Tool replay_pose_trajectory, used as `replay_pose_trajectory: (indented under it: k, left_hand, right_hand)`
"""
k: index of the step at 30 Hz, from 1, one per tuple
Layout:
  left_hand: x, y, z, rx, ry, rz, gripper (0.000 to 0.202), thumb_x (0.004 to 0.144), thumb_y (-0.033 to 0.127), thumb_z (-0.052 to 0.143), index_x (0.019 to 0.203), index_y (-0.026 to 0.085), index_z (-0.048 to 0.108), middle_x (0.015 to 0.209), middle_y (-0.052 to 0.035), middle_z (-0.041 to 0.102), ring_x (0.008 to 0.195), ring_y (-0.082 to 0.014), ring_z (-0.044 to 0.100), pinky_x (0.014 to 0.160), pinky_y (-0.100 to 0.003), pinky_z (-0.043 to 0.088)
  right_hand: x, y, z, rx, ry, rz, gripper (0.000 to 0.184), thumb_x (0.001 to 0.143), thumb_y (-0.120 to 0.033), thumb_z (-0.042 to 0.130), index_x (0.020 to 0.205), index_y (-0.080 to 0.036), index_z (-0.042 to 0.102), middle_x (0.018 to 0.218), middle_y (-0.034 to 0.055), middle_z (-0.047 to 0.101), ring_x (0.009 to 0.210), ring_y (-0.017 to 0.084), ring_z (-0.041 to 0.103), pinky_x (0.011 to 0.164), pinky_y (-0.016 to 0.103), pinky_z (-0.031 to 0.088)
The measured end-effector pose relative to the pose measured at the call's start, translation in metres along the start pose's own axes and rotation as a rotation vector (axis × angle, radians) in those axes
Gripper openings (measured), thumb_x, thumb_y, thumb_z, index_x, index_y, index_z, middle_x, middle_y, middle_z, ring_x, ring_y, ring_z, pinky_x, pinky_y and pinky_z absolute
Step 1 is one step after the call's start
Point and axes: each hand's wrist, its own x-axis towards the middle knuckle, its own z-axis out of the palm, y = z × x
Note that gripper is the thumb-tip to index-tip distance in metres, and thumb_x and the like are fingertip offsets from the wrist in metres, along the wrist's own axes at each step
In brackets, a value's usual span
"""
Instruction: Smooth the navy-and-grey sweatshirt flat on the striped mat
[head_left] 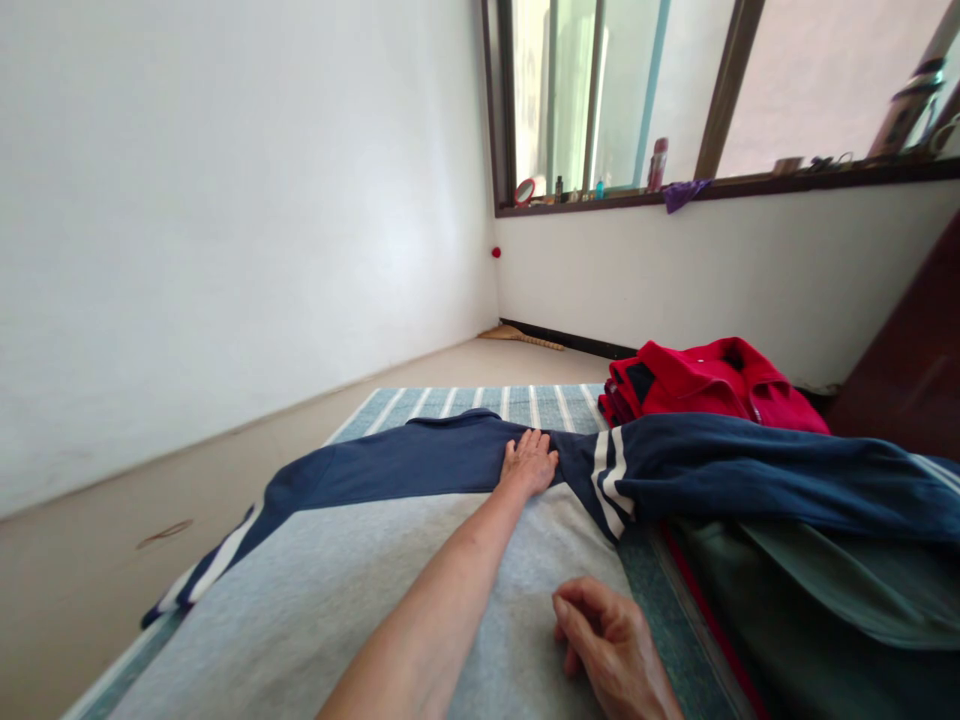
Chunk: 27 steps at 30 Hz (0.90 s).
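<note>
The left hand (529, 462) lies spread and pressed flat on the navy yoke (390, 465) of a grey sweatshirt (337, 610), at the point where the yoke meets the sleeve. It pinches nothing. The forearm reaches forward across the grey body. The right hand (611, 650) rests near the viewer on the grey body, with fingers loosely curled and no fabric gathered.

The sweatshirt lies open on a striped mat (487, 405). Its grey body runs from the hands toward the viewer and passes out of view at the bottom. The navy portion crosses the mat on a long axis running from lower left to right. At the lower left it ends in a white-striped edge, at or just past the mat's border. The white-striped sleeve (750, 470) points right, lying across a dark green cloth (817, 620) and leaving the frame at the right edge. Whether the garment has a zip or a collar cannot be determined.

The work in hand at this moment is flattening the garment by palm. Beyond the sleeve sits a folded red shirt (712, 385), near a white wall (750, 280). Small articles stand along the window sill (750, 180).
</note>
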Motion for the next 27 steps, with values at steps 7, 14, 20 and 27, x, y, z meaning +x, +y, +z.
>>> replay_pose_trajectory:
  k: [7, 14, 20, 27]
  left_hand:
    - [-0.0001, 0.0006, -0.0009, 0.001, -0.001, -0.001, 0.055, 0.098, 0.041, 0.02, 0.146, 0.018, 0.035, 0.158, -0.0069, 0.026, 0.147, -0.0211, 0.017, 0.116, -0.05, 0.016]
    - [0.0, 0.0003, -0.0003, -0.003, 0.01, 0.003, 0.054, 0.098, 0.041, 0.02, 0.145, 0.02, 0.036, 0.158, -0.0071, 0.027, 0.147, -0.0214, 0.018, 0.116, -0.05, 0.017]
    - [0.001, -0.0001, 0.0007, -0.005, 0.008, -0.001, 0.054, 0.098, 0.042, 0.02, 0.145, 0.021, 0.036, 0.158, -0.0069, 0.027, 0.147, -0.0215, 0.018, 0.116, -0.05, 0.017]
    - [0.0027, -0.0007, 0.0021, 0.001, 0.004, -0.007, 0.055, 0.098, 0.043, 0.019, 0.146, 0.022, 0.035, 0.158, -0.0062, 0.027, 0.147, -0.0213, 0.017, 0.117, -0.049, 0.016]
  right_hand:
    - [0.0, -0.0017, 0.0003, -0.001, 0.003, -0.004, 0.038, 0.085, -0.052, 0.055, 0.077, -0.016, 0.063, 0.055, -0.0033, 0.052, 0.043, 0.01, 0.052, 0.044, 0.021, 0.035]
    - [0.0001, -0.0004, -0.0009, -0.036, 0.0, 0.001, 0.035, 0.086, -0.049, 0.054, 0.078, -0.016, 0.063, 0.056, -0.0029, 0.054, 0.043, 0.011, 0.053, 0.044, 0.021, 0.035]
    - [-0.0004, -0.001, 0.0002, -0.026, 0.003, 0.009, 0.04, 0.085, -0.054, 0.054, 0.077, -0.016, 0.063, 0.054, -0.0032, 0.053, 0.043, 0.011, 0.052, 0.044, 0.022, 0.034]
    - [0.0023, 0.0027, -0.0047, -0.03, -0.059, 0.046, 0.046, 0.084, -0.061, 0.054, 0.079, -0.017, 0.064, 0.056, -0.0018, 0.056, 0.046, 0.012, 0.054, 0.045, 0.022, 0.037]
